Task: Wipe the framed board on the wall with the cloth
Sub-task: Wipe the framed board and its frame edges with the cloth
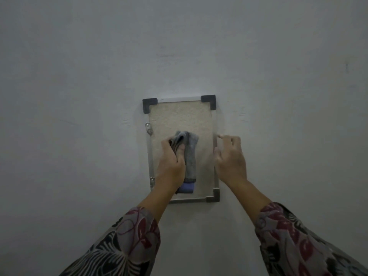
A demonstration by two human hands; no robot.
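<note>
Head view, looking at a plain pale wall (79, 96) in dim light. The framed board (180, 120) hangs upright on the wall at centre, a tall rectangle with a speckled beige panel inside a thin metal frame. Black corner caps (209, 100) cover the two upper corners, and a grey cap (215, 195) shows at the lower right; the lower left corner is hidden behind the left forearm. Two small metal brackets (148, 128) sit on the left rail, one in the upper half and one near the bottom.

The left hand (172, 166) grips the cloth (190, 156), its fingers curled round a bunched fold at the top. The cloth is grey with a blue band at its lower end (it looks like a sock), and it lies flat against the middle and lower part of the panel, hanging down beside the wrist.

The right hand (231, 158) is at the right rail of the frame, about mid-height. Its fingers are curled narrow, the thumb on the rail and the index fingertip touching the frame's outer edge, so that the hand holds the board by that side; this area is slightly blurred.

Both forearms wear loose sleeves (135, 242) with a dark red, grey and black leaf pattern.
</note>
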